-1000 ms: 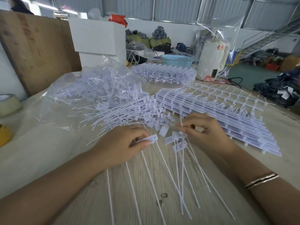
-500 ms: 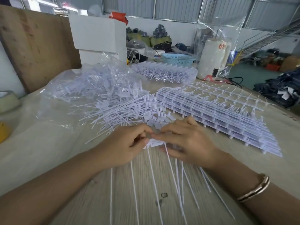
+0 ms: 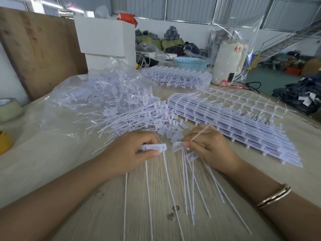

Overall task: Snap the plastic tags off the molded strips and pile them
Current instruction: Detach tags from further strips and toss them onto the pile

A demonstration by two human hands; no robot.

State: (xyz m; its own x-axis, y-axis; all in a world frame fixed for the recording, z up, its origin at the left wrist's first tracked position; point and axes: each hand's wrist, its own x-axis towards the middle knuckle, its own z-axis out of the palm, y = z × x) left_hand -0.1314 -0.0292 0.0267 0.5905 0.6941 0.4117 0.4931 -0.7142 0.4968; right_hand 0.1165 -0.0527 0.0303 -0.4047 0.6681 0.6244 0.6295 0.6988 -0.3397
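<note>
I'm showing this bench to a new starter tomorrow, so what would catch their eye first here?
Probably the two hands at the near edge: the left hand grips a short piece of molded strip, and the right hand pinches a bunch of snapped-off tags whose long tails fan toward the viewer. Behind them lie a loose pile of white tags on clear plastic and, to its right, a stack of unbroken strips.

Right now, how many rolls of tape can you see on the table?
2, both at the table's left edge: a pale roll of tape farther back and a yellow roll nearer, cut off by the frame. Others may be hidden.
</note>
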